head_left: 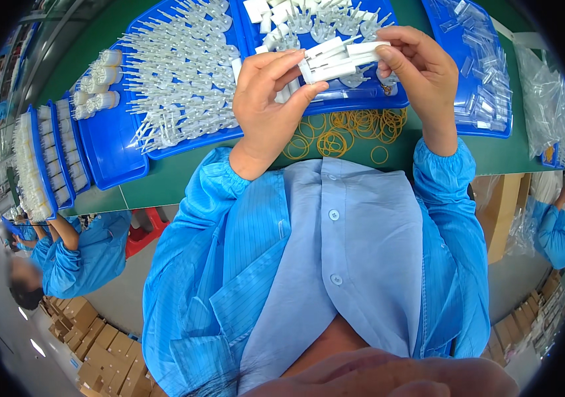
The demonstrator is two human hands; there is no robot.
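Observation:
My left hand (260, 106) grips a small cluster of white plastic block-shaped pieces (332, 71) by its left end, between thumb and fingers. At the cluster's right end, my right hand (426, 78) pinches one white piece between thumb and forefinger. The pieces lie side by side, pointing to the right. Beneath both hands, a blue tray (362, 104) holds loose white blocks (264, 12) and clusters of thin-stemmed pale plastic parts (322, 32). Yellow rubber bands (335, 141) lie on the green table just in front of it.
Left of the hands, a blue tray (193, 140) is heaped with pale, spiky plastic parts. Farther left stand bundled white parts (100, 79) and narrow blue trays (57, 155). At right are a blue tray of clear plastic pieces (481, 86) and a clear bag (543, 99). Co-workers sit on both sides.

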